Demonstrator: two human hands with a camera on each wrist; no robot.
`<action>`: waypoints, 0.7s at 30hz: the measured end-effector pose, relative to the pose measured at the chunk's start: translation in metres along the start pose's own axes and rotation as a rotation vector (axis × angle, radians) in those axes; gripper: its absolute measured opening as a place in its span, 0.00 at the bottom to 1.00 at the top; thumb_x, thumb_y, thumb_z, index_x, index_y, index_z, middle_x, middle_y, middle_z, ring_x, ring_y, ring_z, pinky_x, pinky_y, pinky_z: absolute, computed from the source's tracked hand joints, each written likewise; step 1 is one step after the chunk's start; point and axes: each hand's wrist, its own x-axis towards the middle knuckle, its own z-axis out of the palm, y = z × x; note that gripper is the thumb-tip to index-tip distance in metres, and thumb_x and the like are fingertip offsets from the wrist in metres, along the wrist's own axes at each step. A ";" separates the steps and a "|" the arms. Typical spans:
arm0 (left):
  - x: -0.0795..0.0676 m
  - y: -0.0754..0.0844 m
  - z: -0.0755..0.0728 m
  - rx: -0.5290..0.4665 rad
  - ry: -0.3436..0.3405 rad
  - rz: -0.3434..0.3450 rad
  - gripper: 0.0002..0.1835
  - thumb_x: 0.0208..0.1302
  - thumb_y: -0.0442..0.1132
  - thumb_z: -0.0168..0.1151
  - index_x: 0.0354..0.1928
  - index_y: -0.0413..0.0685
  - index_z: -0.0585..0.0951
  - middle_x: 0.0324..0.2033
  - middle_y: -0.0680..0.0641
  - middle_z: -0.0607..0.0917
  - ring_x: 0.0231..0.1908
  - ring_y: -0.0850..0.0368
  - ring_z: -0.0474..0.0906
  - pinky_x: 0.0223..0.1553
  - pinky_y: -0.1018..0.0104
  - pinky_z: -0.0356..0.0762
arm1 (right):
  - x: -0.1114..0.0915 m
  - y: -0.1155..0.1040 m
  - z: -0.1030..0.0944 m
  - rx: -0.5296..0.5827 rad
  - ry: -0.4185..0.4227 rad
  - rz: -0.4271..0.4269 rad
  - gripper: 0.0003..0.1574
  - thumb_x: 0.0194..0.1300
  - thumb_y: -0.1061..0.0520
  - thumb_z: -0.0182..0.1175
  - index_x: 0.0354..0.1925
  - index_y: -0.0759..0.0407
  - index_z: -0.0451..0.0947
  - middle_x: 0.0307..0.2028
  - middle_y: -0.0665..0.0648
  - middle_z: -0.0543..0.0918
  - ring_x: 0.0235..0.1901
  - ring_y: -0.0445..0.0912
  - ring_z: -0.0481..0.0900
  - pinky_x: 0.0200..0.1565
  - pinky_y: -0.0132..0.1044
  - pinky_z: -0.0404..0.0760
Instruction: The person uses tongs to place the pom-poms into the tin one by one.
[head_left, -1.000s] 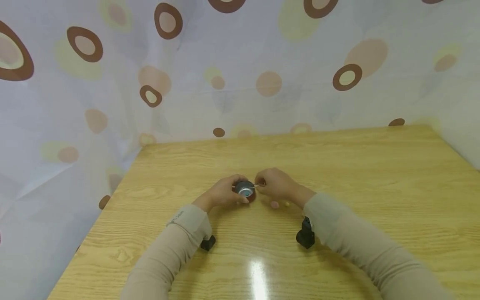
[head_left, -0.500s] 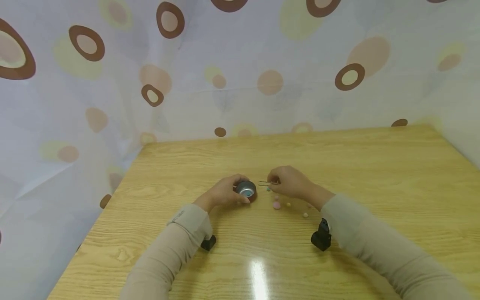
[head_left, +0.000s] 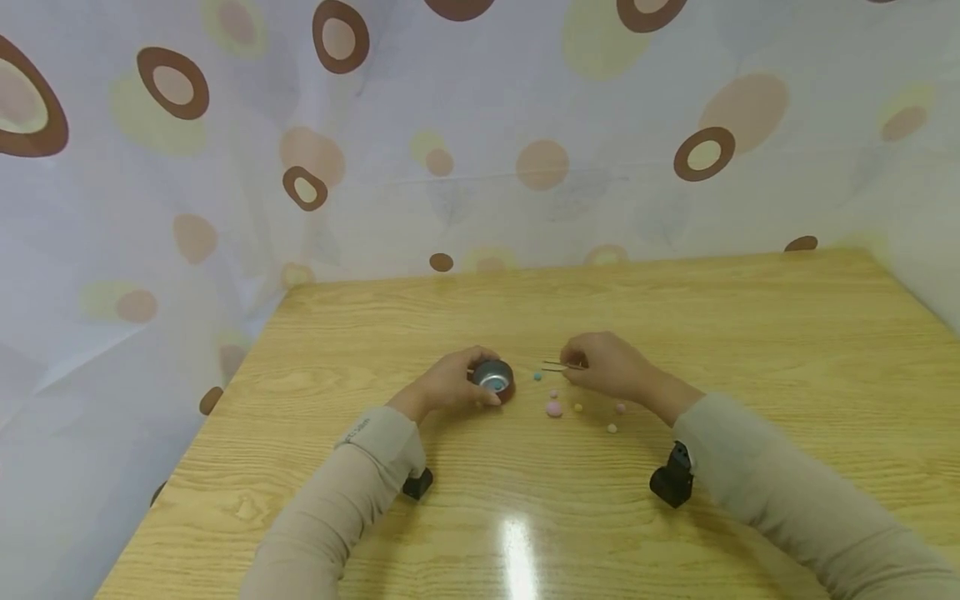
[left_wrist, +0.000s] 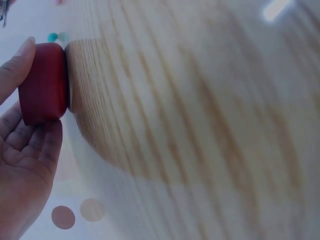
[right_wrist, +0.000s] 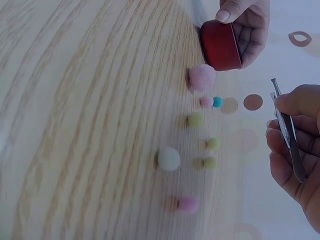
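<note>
My left hand point(head_left: 450, 383) holds a small round bowl point(head_left: 507, 393) on the table, thumb on the near side and fingers around the back. The bowl's outside is red point(left_wrist: 44, 82) and its inside silvery, with a blue pom-pom point(head_left: 497, 385) lying in it. To the right, my right hand point(head_left: 609, 367) pinches metal tweezers point(right_wrist: 290, 140) between thumb and fingers. Their tips point left toward the bowl, spread apart with nothing between them. A loose blue pom-pom point(head_left: 537, 377) lies on the table just left of and below those tips.
Between and in front of the hands, several pom-poms are scattered: a large pink one point(head_left: 553, 409), a yellow one point(head_left: 578, 407), a white one point(head_left: 612, 428) and others. The wooden table point(head_left: 480, 483) ends at a patterned cloth point(head_left: 480, 208) behind.
My right hand has moved right, taking the tweezers from over the bowl to beyond the loose blue pom-pom. More pom-poms now show. My left hand and the bowl have stayed in place.
</note>
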 end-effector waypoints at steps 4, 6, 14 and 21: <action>0.000 0.001 -0.001 -0.001 -0.003 -0.004 0.31 0.43 0.41 0.68 0.52 0.49 0.68 0.46 0.49 0.73 0.50 0.50 0.67 0.48 0.62 0.66 | -0.006 0.001 -0.005 0.005 -0.011 0.016 0.06 0.54 0.62 0.58 0.33 0.63 0.77 0.30 0.54 0.78 0.31 0.45 0.75 0.34 0.41 0.74; 0.000 0.002 -0.001 -0.005 -0.005 -0.008 0.31 0.43 0.41 0.68 0.52 0.49 0.68 0.46 0.49 0.72 0.50 0.50 0.67 0.48 0.61 0.66 | -0.008 0.002 -0.007 0.004 -0.010 0.023 0.06 0.54 0.62 0.58 0.33 0.63 0.77 0.30 0.53 0.78 0.30 0.45 0.75 0.34 0.41 0.74; 0.000 0.003 -0.003 0.007 0.000 -0.001 0.30 0.43 0.41 0.68 0.51 0.49 0.69 0.46 0.50 0.73 0.51 0.51 0.66 0.48 0.62 0.66 | -0.016 0.007 -0.015 -0.031 -0.006 0.026 0.04 0.54 0.62 0.58 0.31 0.62 0.77 0.29 0.52 0.78 0.29 0.44 0.75 0.32 0.40 0.74; 0.001 0.003 -0.003 0.004 0.002 -0.003 0.30 0.43 0.41 0.69 0.51 0.49 0.69 0.46 0.50 0.73 0.50 0.52 0.67 0.48 0.62 0.66 | -0.024 0.009 -0.021 -0.023 -0.024 0.054 0.05 0.54 0.62 0.58 0.31 0.63 0.77 0.28 0.53 0.78 0.29 0.44 0.75 0.32 0.41 0.74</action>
